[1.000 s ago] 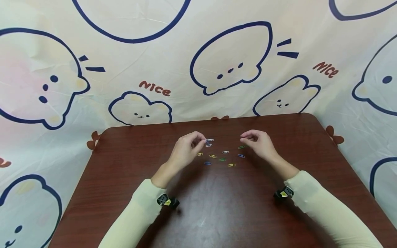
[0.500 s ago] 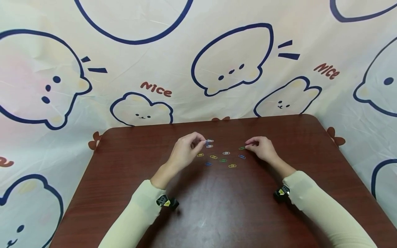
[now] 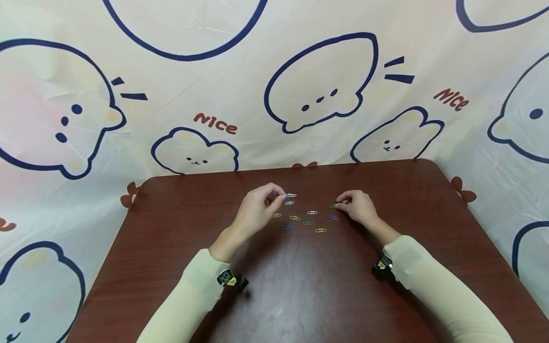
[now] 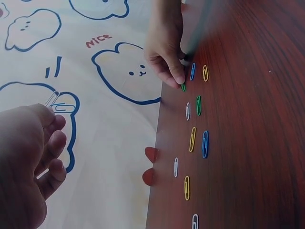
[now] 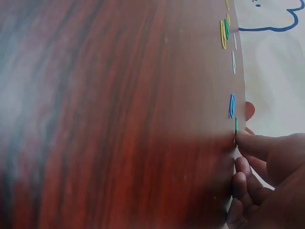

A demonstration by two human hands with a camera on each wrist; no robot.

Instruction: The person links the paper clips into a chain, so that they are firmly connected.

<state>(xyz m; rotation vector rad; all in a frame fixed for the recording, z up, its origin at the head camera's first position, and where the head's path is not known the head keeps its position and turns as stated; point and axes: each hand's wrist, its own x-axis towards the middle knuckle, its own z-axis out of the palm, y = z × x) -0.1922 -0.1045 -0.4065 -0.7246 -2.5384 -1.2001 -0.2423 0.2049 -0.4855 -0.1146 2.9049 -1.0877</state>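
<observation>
In the head view, my left hand (image 3: 253,209) is raised over the far part of the table, thumb and fingertips pinching paper clips. The left wrist view shows a whitish paper clip (image 4: 52,98) and a pale blue paper clip (image 4: 64,108) crossing at those fingertips. To the right, my right hand (image 3: 360,208) pinches a green paper clip (image 3: 332,206) between thumb and forefinger, close to the tabletop. Part of this clip is hidden by the fingertips. A blue paper clip (image 5: 232,106) lies beside it in the right wrist view.
Between the hands lie several loose paper clips, among them a white one (image 3: 312,212), a green one (image 3: 308,223), a yellow one (image 3: 320,230) and a blue one (image 3: 287,227). The brown table (image 3: 300,295) meets a patterned cloth (image 3: 257,147) at its back edge.
My right hand has come down to the green paper clip and now pinches it, with the clip shifted slightly left. The left hand stays in place with its clips.
</observation>
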